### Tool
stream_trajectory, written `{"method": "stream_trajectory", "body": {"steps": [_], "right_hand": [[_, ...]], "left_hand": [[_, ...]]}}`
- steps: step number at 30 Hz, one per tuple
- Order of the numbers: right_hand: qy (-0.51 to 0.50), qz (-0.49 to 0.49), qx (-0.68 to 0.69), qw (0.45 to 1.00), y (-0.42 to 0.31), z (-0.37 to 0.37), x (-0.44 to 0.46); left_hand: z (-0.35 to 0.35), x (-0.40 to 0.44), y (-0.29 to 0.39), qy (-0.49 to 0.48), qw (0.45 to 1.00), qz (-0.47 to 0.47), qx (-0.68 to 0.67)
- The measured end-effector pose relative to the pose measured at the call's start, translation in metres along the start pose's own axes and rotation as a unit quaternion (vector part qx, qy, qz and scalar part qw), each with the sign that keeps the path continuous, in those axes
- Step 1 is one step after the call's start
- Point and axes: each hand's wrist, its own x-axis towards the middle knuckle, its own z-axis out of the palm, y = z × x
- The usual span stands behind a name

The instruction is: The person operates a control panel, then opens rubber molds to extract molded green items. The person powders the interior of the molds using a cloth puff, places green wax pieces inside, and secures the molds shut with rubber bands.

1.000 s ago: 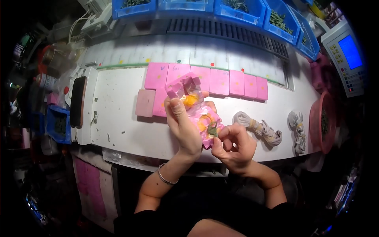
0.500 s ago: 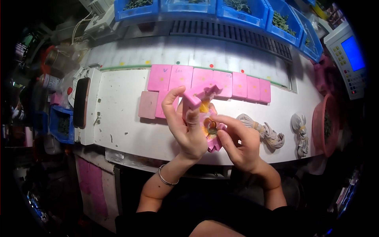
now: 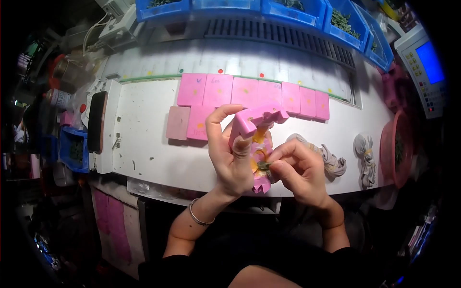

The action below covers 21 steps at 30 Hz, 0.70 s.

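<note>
My left hand [image 3: 228, 156] is wrapped round a pink rubber mould [image 3: 264, 115], which is bent open above the table. Its inner faces show yellow patches, and its edges are notched. My right hand [image 3: 302, 173] pinches a small dark-green piece [image 3: 263, 165] between thumb and fingertips, right at the open mould. The fingertips partly cover the piece, so its exact shape is unclear. Behind the hands lies a row of pink blocks [image 3: 245, 91], some with pen marks or yellow dots. A paler pink block [image 3: 177, 123] sits at the near left.
Blue bins [image 3: 300, 14] with green pieces line the back. Two tied grey cloth bundles [image 3: 366, 161] lie on the right, beside a pink bowl [image 3: 388, 144]. A phone [image 3: 98, 122] rests at the left, and a machine with a blue screen [image 3: 429, 60] stands far right.
The mould has moved slightly right and is bent further open. My right hand has shifted a little right and down, still pinching at the green piece.
</note>
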Motion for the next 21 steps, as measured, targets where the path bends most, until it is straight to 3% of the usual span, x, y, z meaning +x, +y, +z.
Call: {"method": "stream_trajectory", "body": {"steps": [5,7,9,11,14,16,17,19,21], "right_hand": [[0.07,-0.056,-0.066,0.994,0.002,0.001,-0.01],[0.089,-0.194,-0.19,0.958,0.016,-0.003,-0.011],[0.104,-0.204,-0.207,0.951,0.015,-0.007,-0.007],[0.073,-0.105,0.001,0.992,0.007,-0.013,-0.002],[0.069,-0.111,-0.073,0.989,0.005,-0.02,0.001],[0.083,-0.119,-0.147,0.978,0.002,-0.022,0.001],[0.083,-0.122,-0.149,0.978,-0.001,-0.024,0.001],[0.022,-0.254,-0.249,0.934,-0.007,-0.026,0.0],[0.018,-0.295,-0.283,0.912,-0.013,-0.021,-0.005]], "left_hand": [[-0.002,0.002,-0.001,0.043,0.999,0.011,-0.016],[-0.001,0.002,0.001,0.058,0.998,0.002,-0.034],[0.002,-0.001,0.003,0.06,0.997,0.036,0.028],[-0.004,-0.009,-0.003,0.015,0.953,0.103,0.284],[-0.001,-0.012,0.004,-0.047,0.91,0.174,0.372],[-0.001,-0.013,0.002,-0.082,0.981,0.05,0.166],[0.002,-0.014,0.0,-0.053,0.998,-0.009,0.031],[-0.012,-0.005,0.009,-0.09,0.966,-0.225,-0.087],[-0.016,0.0,0.009,-0.216,0.925,-0.305,-0.073]]}}
